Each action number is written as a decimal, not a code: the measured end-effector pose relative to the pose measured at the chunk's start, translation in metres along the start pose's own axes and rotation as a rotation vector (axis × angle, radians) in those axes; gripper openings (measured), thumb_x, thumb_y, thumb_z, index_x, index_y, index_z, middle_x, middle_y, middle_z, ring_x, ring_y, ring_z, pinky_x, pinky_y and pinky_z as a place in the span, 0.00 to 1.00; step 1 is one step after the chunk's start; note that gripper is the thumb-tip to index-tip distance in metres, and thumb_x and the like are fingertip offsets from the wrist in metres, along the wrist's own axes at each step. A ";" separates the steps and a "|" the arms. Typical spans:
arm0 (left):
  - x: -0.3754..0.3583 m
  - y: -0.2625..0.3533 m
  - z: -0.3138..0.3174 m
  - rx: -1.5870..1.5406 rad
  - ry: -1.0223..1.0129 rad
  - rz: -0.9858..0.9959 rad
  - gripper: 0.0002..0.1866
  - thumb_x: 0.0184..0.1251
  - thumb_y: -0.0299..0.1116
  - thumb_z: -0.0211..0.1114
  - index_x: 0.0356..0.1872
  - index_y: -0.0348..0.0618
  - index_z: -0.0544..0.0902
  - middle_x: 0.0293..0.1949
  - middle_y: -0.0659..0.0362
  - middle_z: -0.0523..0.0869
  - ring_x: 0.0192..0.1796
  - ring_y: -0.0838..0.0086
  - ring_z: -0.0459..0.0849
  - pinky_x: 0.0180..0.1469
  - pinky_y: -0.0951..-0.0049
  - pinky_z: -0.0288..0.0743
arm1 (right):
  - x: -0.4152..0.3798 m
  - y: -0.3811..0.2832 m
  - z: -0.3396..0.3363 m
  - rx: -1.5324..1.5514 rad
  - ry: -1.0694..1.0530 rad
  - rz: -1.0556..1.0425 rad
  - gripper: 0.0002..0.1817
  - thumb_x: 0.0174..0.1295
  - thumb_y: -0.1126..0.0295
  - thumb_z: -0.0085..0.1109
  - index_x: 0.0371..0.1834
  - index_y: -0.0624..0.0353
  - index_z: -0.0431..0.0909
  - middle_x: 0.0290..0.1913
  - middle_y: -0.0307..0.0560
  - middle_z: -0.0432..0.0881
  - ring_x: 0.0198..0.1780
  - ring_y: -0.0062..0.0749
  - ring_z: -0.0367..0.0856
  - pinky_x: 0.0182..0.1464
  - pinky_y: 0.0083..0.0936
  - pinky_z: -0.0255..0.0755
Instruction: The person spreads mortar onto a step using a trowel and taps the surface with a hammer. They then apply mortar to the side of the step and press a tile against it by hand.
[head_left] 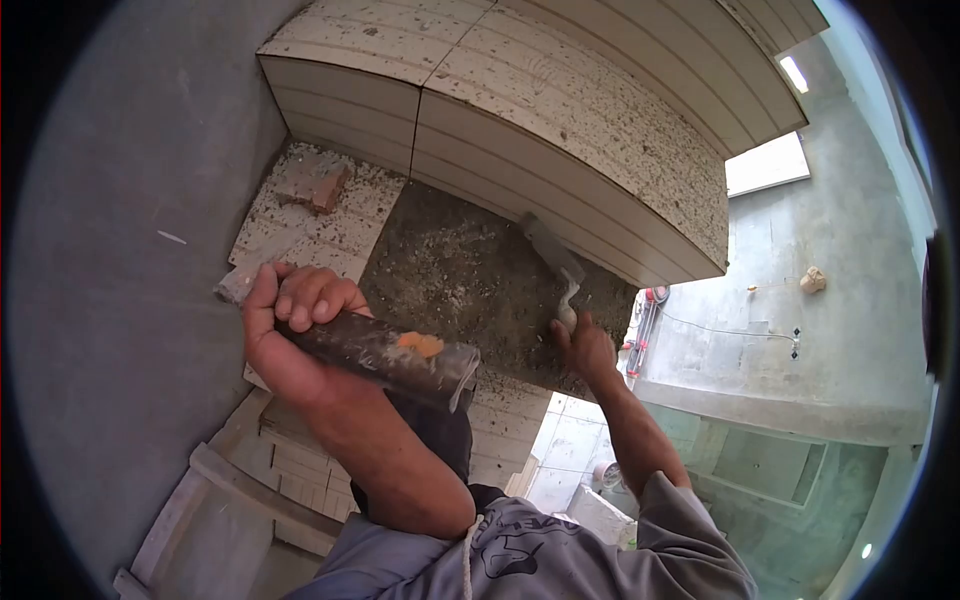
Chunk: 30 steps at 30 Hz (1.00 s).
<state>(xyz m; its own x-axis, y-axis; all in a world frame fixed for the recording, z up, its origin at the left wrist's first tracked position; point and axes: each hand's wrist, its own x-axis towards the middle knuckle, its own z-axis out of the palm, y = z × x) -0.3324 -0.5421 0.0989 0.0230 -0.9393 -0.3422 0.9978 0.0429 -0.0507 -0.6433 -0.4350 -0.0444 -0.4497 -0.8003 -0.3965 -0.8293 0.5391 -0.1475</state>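
Note:
My left hand (290,335) is closed around a dark brown tube (375,350), which has an orange patch and a pale smear at its near end. The tube's other end sticks out past my thumb. Lower on the right, my right hand (590,350) grips a trowel (553,250) by its pale handle. Its blade lies over the grey-brown mortar bed (450,260), near the tiled riser (540,195). Beside the bed is a speckled tread tile (365,205) with a broken brick (315,182) on it.
Higher tiled steps (580,110) rise in front, with grit on the speckled tread. A grey wall (130,220) bounds the left side. Red-and-grey tools (645,325) and a cable lie on the floor at right. A wooden rail (265,495) stands at lower left.

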 end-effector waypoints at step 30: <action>0.000 -0.007 -0.001 0.022 -0.024 -0.022 0.04 0.66 0.27 0.58 0.33 0.39 0.72 0.19 0.69 0.67 0.19 0.85 0.67 0.25 0.80 0.65 | -0.004 -0.002 -0.010 0.105 0.073 -0.125 0.30 0.66 0.43 0.48 0.47 0.66 0.69 0.33 0.71 0.81 0.39 0.67 0.81 0.43 0.54 0.73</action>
<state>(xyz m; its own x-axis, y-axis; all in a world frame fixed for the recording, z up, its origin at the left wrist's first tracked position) -0.3389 -0.5418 0.0987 0.0027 -0.9477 -0.3191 0.9992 0.0153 -0.0368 -0.6434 -0.4351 -0.0336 -0.3716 -0.8777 -0.3027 -0.8428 0.4556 -0.2866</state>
